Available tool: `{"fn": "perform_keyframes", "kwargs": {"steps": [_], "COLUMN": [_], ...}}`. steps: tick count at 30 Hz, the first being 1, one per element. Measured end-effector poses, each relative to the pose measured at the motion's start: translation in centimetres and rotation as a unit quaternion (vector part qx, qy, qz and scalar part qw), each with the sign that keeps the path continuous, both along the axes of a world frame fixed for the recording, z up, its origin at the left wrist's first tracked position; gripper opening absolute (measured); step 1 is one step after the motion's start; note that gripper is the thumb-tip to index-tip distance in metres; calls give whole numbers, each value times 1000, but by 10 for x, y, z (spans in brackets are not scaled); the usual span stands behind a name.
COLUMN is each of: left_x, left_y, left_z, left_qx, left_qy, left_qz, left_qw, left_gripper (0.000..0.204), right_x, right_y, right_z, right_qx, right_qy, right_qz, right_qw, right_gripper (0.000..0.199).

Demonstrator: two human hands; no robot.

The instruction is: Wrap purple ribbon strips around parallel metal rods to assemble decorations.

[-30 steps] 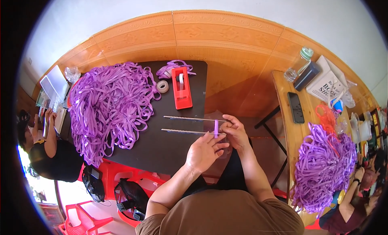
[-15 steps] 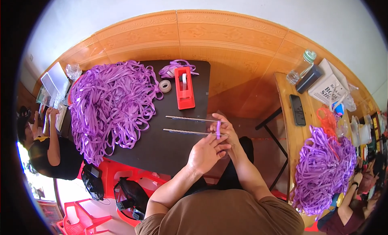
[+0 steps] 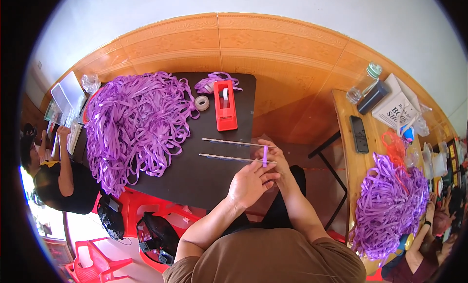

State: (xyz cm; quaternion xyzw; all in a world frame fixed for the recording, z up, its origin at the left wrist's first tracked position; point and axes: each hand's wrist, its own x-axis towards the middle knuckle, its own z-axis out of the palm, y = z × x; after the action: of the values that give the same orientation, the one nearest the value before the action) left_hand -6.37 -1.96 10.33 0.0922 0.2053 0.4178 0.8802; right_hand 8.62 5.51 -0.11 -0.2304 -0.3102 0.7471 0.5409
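Two thin metal rods (image 3: 224, 158) run side by side over the right part of the dark table and stick out past its edge. A short stretch of purple ribbon (image 3: 265, 156) spans both rods near their free ends. From below, my left hand (image 3: 247, 184) reaches up with its fingertips closed at the ribbon's lower end, beside the nearer rod. Behind the ribbon, my right hand (image 3: 280, 161) has its fingers bent around the rod ends and the ribbon. Part of its fingers is hidden by the ribbon and my left hand.
A big heap of purple ribbon (image 3: 136, 122) covers the dark table's (image 3: 195, 180) left side. Near the back are a red tape dispenser (image 3: 225, 120) and a tape roll (image 3: 201, 103). The wooden table at right holds a phone (image 3: 359, 134) and more ribbon (image 3: 390, 210). People sit at both sides.
My right hand's upper fingers have lowered and drawn in slightly toward the ribbon. My left hand stays nearly in place. The view has shifted a little.
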Motion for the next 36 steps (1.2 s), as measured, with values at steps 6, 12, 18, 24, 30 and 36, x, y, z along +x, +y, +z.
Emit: {"fn": "perform_keyframes", "kwargs": {"steps": [6,12,18,24,30,36], "left_x": [-1,-1,2,0,2,1], "left_y": [1,4,-2,0,0,0], "left_z": [4,-9,8,-3,6,5], "left_qx": [-2,5,5,3,-2,-7], "left_qy": [15,-11,-7,-10,-10,4], "left_qz": [4,0,26,9,7,12], "left_qw": [1000,1000,1000,1000,1000,1000], "left_gripper": [43,40,37,38,39,41], "right_x": [14,-6,-21,-16,0,-6], "right_y": [-26,-38,-32,-32,-28,-29], "right_z": [42,100,127,108,88,102], "right_qx": [-128,206,267,257,225,217], "right_qy": [-33,-432,-679,-652,-473,-483], "right_qz": [-108,-333,-230,-265,-252,-269], "right_qw": [985,813,644,662,814,805], "right_gripper": [37,40,50,40,28,29]}}
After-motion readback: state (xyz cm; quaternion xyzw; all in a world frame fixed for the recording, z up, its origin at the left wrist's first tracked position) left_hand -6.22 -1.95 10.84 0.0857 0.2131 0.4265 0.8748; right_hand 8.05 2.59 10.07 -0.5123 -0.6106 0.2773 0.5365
